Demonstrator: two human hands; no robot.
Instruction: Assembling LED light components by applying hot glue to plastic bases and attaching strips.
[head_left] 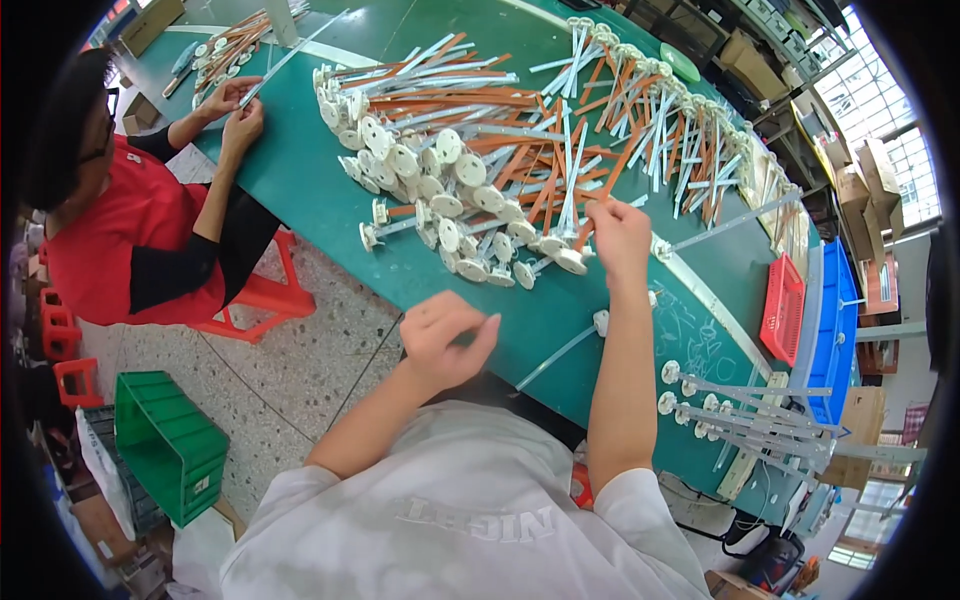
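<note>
Far left of your hands, a co-worker [140, 235] in red holds a slim pale strip [290, 60] slanting away to the right. Your left hand [447, 340] is curled, well apart from the other, near the edge of the green surface [540, 325]; whether it grips anything cannot be told. Beyond it, white discs [405, 160] lie heaped, their strips pointing mostly rightward. Your right hand [620, 235] pinches an orange strip [622, 168] at the heap's near right end, its long axis running obliquely away and rightward. Right of that hand sits a red basket [783, 310].
</note>
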